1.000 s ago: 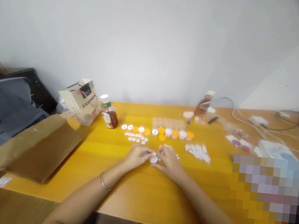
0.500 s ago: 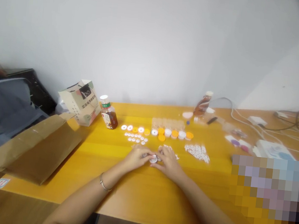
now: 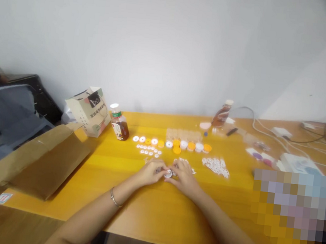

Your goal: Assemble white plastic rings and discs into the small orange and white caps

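Observation:
Between my hands, just above or on the yellow table (image 3: 143, 197), is a small white round disc (image 3: 168, 174), like a lid. My left hand (image 3: 154, 171) has its thumb and fingers closed on the disc's left side. From the right, my right hand (image 3: 183, 176) pinches the same disc with bent fingers. Just beyond the hands lies a row of white and orange round caps (image 3: 183, 144). Several small white rings (image 3: 146, 152) lie to the left of them. A pile of small white pieces (image 3: 215, 166) is to the right; more white bits are partly hidden behind my right hand.
A bottle of dark liquid (image 3: 119, 125) and a paper bag (image 3: 92, 110) stand left, beside an open cardboard box (image 3: 48, 160). Behind the caps is a clear tray (image 3: 183, 135). A second bottle (image 3: 222, 113), cables (image 3: 325, 133) and a white box (image 3: 300, 164) are on the right.
My thumbs and fingers shift very slightly around the white disc, which stays between both hands. The whole view moves a few pixels; nothing else visibly changes.

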Demonstrator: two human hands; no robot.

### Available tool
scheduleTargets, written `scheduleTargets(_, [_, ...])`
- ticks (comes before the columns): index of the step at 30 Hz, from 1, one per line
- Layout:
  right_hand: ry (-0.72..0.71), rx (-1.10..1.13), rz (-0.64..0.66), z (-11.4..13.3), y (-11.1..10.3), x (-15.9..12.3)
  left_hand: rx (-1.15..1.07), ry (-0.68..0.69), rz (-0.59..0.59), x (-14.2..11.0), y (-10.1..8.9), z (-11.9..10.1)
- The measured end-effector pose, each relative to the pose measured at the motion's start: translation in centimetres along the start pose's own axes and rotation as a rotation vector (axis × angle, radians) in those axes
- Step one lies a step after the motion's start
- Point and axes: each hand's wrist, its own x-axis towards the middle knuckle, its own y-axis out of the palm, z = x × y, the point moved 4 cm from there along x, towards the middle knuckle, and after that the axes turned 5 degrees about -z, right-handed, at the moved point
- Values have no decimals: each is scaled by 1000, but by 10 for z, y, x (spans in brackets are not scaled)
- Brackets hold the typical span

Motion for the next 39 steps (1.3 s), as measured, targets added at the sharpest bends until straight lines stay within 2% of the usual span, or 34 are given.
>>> scheduleTargets(10, [10,9,-5,2,0,-1,-55,-31,-20,-1,3,4])
scheduleTargets(17, [26,22,-74,3,-3,-1,-193,-141,-25,1,1,10])
scheduleTargets(21, [118,196,-183,0,-9,0,-318,-218,-93,4,-4,9])
scheduleTargets(25, [271,528,-134,-3,-6,3,-305,-199,-149,11,-11,4])
scheduleTargets(28, [416,769,-118,-6,1,3,-208,-167,-200,28,-20,5])
scheduleTargets(32, [558,1028,-196,-12,7,1,42,-271,-270,70,-29,28])
scheduleTargets(36, [623,1122,-229,-17,6,0,143,-351,-303,112,-23,56])
scheduleTargets(39, [634,1149,-233,-17,3,1,182,-395,-321,128,-14,68])
